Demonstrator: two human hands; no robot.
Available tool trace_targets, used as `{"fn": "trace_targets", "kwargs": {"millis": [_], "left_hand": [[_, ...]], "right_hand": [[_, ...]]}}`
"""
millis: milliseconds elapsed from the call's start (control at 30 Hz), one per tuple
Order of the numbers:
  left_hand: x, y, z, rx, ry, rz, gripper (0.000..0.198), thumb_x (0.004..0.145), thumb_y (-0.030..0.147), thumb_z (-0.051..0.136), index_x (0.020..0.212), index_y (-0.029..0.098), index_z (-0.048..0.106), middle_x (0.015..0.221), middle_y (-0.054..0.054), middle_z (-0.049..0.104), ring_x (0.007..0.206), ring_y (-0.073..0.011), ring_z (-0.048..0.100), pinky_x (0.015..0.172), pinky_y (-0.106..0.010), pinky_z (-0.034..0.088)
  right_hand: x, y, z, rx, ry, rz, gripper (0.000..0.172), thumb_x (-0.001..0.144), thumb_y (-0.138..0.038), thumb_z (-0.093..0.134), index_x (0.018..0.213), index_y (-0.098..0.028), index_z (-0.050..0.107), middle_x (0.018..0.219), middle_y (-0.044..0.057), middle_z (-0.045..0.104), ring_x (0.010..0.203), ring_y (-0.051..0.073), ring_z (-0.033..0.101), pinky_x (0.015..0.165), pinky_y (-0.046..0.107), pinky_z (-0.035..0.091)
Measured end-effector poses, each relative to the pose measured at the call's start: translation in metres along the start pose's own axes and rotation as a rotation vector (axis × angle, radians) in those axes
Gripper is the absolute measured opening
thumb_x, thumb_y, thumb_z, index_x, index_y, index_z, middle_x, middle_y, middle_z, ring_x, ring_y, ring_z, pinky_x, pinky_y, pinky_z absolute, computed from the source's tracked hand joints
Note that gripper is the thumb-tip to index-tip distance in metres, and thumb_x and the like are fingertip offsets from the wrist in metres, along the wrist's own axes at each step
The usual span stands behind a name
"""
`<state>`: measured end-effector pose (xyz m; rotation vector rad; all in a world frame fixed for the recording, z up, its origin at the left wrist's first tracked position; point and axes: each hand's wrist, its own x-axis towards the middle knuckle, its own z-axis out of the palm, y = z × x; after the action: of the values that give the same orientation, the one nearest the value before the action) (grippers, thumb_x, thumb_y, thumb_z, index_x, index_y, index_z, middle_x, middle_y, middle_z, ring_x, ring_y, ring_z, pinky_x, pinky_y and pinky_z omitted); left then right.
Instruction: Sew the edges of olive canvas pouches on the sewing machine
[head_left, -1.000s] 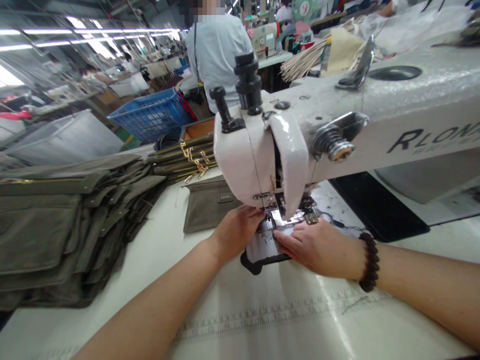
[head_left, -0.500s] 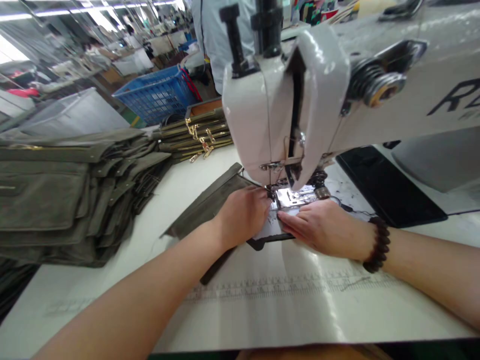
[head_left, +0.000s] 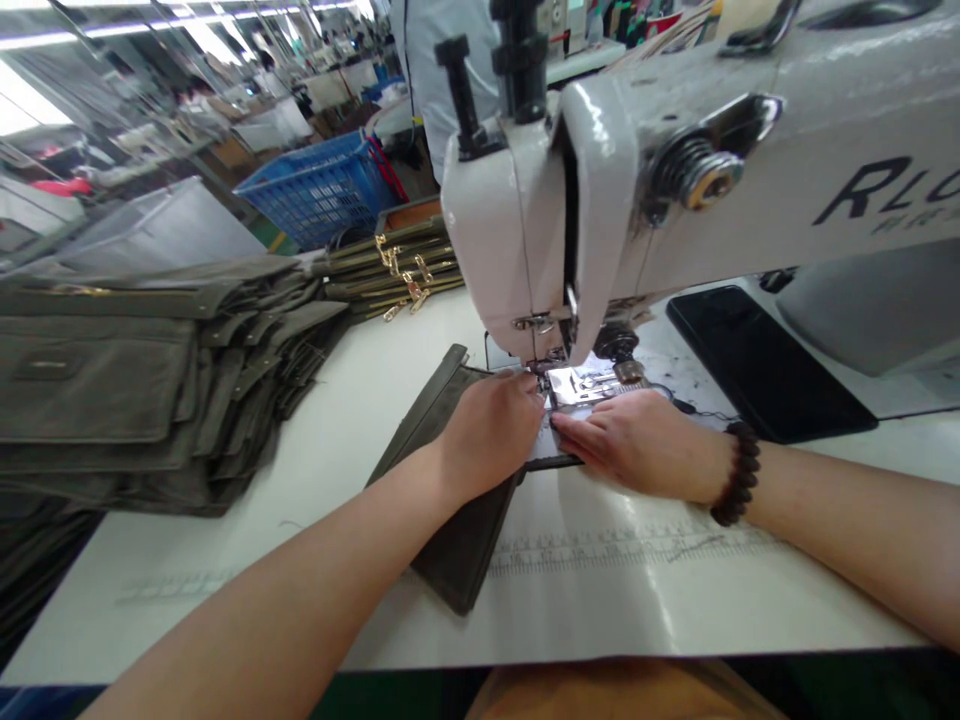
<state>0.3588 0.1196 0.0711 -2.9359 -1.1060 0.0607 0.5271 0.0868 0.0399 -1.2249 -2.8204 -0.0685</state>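
Note:
My left hand (head_left: 491, 435) grips an olive canvas panel (head_left: 461, 535) beside the presser foot (head_left: 577, 385) of a white industrial sewing machine head (head_left: 510, 230). The panel runs under my left wrist and toward me, tilted across the table. My right hand (head_left: 630, 445) lies flat from the other side, fingertips at the foot, over a black-edged plate (head_left: 551, 461). A dark bead bracelet (head_left: 733, 472) circles my right wrist. My fingers hide the needle area in part.
A stack of olive canvas bags (head_left: 97, 390) lies left on the white table (head_left: 300, 500), which has a printed ruler (head_left: 637, 548). Strips with gold buckles (head_left: 394, 270), a blue crate (head_left: 322, 190) and a black mat (head_left: 765, 360) sit nearby. A person in a pale shirt (head_left: 442, 70) sits ahead.
The olive panel has swung from behind my left hand to reach toward me beneath my left wrist. Both hands stay at the presser foot, and the view has tilted slightly.

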Motion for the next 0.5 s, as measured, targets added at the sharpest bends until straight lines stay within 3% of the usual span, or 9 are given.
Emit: {"fn": "trace_targets", "kwargs": {"millis": [267, 367, 433, 500], "left_hand": [[-0.001, -0.007, 0.000, -0.027, 0.014, 0.054, 0.021, 0.083, 0.016, 0.044, 0.084, 0.013, 0.065, 0.088, -0.008, 0.064, 0.087, -0.0191, 0.059, 0.078, -0.032, 0.047], [-0.026, -0.014, -0.009, -0.026, -0.038, 0.048, 0.024, 0.082, 0.027, 0.050, 0.098, 0.014, 0.062, 0.108, -0.010, 0.058, 0.103, -0.0216, 0.053, 0.089, -0.033, 0.043], [-0.052, -0.011, -0.015, -0.004, -0.091, -0.093, 0.048, 0.074, 0.042, 0.057, 0.111, 0.012, 0.055, 0.121, -0.017, 0.048, 0.107, -0.0272, 0.050, 0.088, -0.037, 0.044], [-0.078, 0.003, -0.019, -0.021, -0.162, -0.123, 0.069, 0.062, 0.051, 0.065, 0.117, 0.011, 0.050, 0.124, -0.020, 0.044, 0.110, -0.0312, 0.047, 0.086, -0.039, 0.045]], "right_hand": [[0.003, -0.001, -0.001, 0.014, -0.045, 0.035, 0.025, 0.088, -0.029, 0.033, 0.091, -0.019, 0.056, 0.058, 0.003, 0.060, 0.050, 0.014, 0.051, 0.047, 0.027, 0.013], [0.000, 0.001, -0.006, 0.047, -0.056, 0.057, 0.024, 0.088, -0.030, 0.036, 0.095, -0.020, 0.056, 0.064, 0.003, 0.062, 0.055, 0.014, 0.054, 0.048, 0.026, 0.016], [-0.004, 0.000, -0.013, 0.095, -0.077, 0.065, 0.021, 0.087, -0.029, 0.039, 0.092, -0.021, 0.057, 0.067, 0.002, 0.063, 0.058, 0.015, 0.055, 0.048, 0.025, 0.019], [-0.009, -0.005, -0.023, 0.129, -0.117, 0.093, 0.017, 0.084, -0.028, 0.044, 0.087, -0.020, 0.059, 0.068, 0.002, 0.063, 0.061, 0.016, 0.056, 0.049, 0.025, 0.021]]}}
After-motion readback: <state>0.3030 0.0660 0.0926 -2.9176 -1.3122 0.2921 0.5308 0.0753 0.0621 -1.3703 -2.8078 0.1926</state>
